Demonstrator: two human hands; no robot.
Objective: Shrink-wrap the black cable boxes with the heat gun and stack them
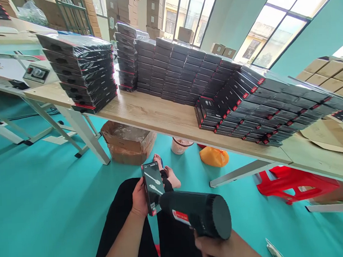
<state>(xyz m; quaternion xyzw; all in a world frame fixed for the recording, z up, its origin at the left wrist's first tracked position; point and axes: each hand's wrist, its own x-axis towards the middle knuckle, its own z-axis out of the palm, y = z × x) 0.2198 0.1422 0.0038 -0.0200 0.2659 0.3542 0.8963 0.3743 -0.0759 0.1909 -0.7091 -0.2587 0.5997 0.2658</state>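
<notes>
In my left hand (139,200) is a slim black box (152,178) with red corners and a picture of white cables on its face. I hold it tilted above my lap, my fingers round its left edge. My right hand (209,246) grips a dark heat gun (192,211) with a red and white label on its side. Its nozzle end points at the lower right part of the box, very close to it; whether they touch I cannot tell. The heat gun's body hides most of its handle and some of my right fingers.
Stacks of similar black boxes (180,71) line the wooden table (153,110) ahead, with a shiny wrapped stack (83,71) at left. Below stand an open carton (126,142), a bin (181,146) and an orange bag (214,157). A red stool (299,185) is at right.
</notes>
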